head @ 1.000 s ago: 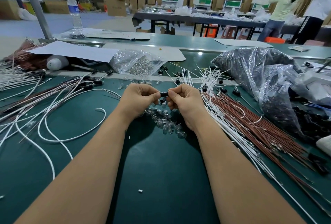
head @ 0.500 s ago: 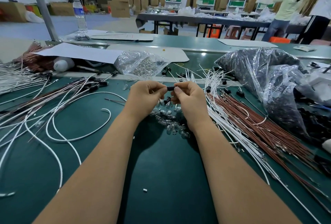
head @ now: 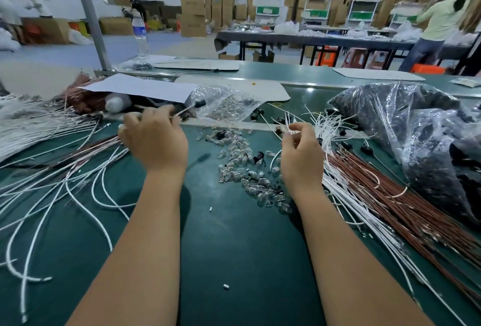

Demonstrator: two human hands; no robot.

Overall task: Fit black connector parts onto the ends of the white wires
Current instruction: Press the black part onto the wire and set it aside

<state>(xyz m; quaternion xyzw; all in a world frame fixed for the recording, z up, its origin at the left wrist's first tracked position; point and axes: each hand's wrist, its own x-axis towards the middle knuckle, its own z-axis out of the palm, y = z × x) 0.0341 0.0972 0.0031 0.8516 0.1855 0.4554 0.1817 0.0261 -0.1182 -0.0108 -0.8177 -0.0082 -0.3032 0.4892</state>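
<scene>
My left hand (head: 156, 140) grips a white wire whose far end carries a black connector (head: 200, 103); hand and wire are blurred, over the left of the green table (head: 234, 247). My right hand (head: 302, 153) hovers with curled fingers at the tips of a fan of loose white wires (head: 335, 127). I cannot tell whether it pinches one. A heap of white wires with black ends (head: 52, 169) lies at the left. Loose black connectors (head: 367, 150) sit among the wires on the right.
Small clear bulbs (head: 242, 159) are scattered between my hands, with a clear bag of them (head: 229, 107) behind. Brown wires (head: 390, 195) and a large bag of black parts (head: 416, 127) fill the right. Paper (head: 140, 87) and a water bottle (head: 139, 36) stand at the back left.
My hands, joined on a black connector before, have parted. The left hand swung left with the fitted wire; the right hand moved right to the loose white wire ends.
</scene>
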